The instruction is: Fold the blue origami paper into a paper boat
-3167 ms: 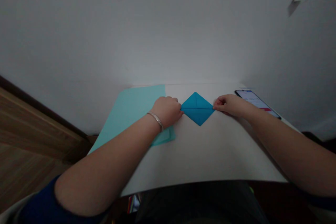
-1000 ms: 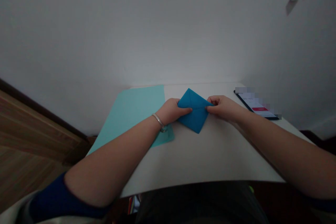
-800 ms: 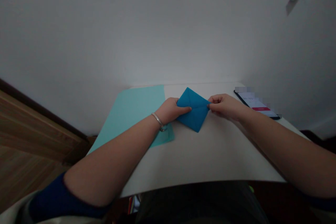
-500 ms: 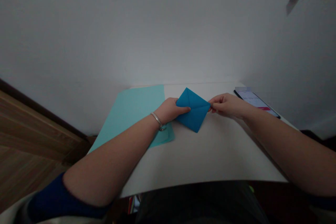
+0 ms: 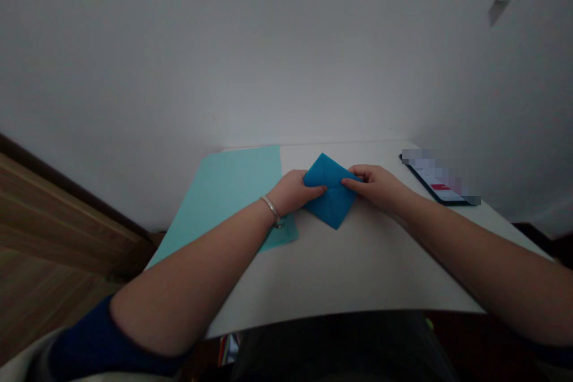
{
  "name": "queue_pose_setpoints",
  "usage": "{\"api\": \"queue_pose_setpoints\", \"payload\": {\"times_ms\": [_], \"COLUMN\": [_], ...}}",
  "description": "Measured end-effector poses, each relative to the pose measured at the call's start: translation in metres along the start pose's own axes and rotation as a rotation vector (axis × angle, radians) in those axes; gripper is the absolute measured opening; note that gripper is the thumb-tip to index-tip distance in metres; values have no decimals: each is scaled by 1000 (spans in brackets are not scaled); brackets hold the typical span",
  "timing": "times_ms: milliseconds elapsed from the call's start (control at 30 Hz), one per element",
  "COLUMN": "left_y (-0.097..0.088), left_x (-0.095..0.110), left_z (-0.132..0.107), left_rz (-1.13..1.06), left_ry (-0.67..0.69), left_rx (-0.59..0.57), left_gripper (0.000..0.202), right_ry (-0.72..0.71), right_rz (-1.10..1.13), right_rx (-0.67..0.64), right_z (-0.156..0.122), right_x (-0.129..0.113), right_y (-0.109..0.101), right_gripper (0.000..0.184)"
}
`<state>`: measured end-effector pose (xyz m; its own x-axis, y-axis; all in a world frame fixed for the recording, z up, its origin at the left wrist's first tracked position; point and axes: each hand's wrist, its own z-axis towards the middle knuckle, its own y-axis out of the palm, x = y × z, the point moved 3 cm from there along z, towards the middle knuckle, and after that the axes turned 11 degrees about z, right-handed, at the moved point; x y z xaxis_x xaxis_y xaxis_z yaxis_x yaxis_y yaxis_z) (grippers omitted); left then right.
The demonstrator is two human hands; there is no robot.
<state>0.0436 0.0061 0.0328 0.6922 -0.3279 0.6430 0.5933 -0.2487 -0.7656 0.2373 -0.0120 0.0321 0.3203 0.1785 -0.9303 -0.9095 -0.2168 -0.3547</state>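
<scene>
A folded square of blue paper (image 5: 333,206) with crossing creases is held up over the table, one corner pointing away and one toward me. My left hand (image 5: 295,190) grips its left corner, thumb flat on top and the fingers hidden beneath. At the opposite side, my right hand (image 5: 373,184) pinches the right corner, its thumb lying on the upper face and its fingers curled behind. A silver bracelet (image 5: 271,208) circles my left wrist.
Light teal sheets (image 5: 224,191) lie on the white table (image 5: 349,280), partly under my left forearm. A phone (image 5: 441,182) with a lit screen rests at the right edge. A pale wall (image 5: 286,48) stands behind, and wooden furniture (image 5: 54,239) is at the left.
My right thumb has slid inward from the paper's right tip onto its upper face. The blue paper and my left hand have shifted slightly right and toward me.
</scene>
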Motion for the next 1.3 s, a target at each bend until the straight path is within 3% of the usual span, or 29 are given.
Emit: {"api": "queue_pose_setpoints", "payload": {"times_ms": [400,633,1000,1300], "left_y": [-5,-7,0,1], "left_x": [10,8,-8,-5], "left_z": [-6,-5,1,0], "left_rz": [44,20,-235,-387], "left_ry": [42,46,-56,-155], "left_rx": [47,32,-40,-98], "left_gripper": [11,10,8,23], "right_ry": [76,62,147,168], "right_rz": [75,68,90,148], "right_rx": [-10,3,11,67], "right_z": [-3,-2,-1,3], "right_x": [-6,-4,-1,13], "right_y": [2,-13,-27,-38], "right_gripper": [24,23,27,22]}}
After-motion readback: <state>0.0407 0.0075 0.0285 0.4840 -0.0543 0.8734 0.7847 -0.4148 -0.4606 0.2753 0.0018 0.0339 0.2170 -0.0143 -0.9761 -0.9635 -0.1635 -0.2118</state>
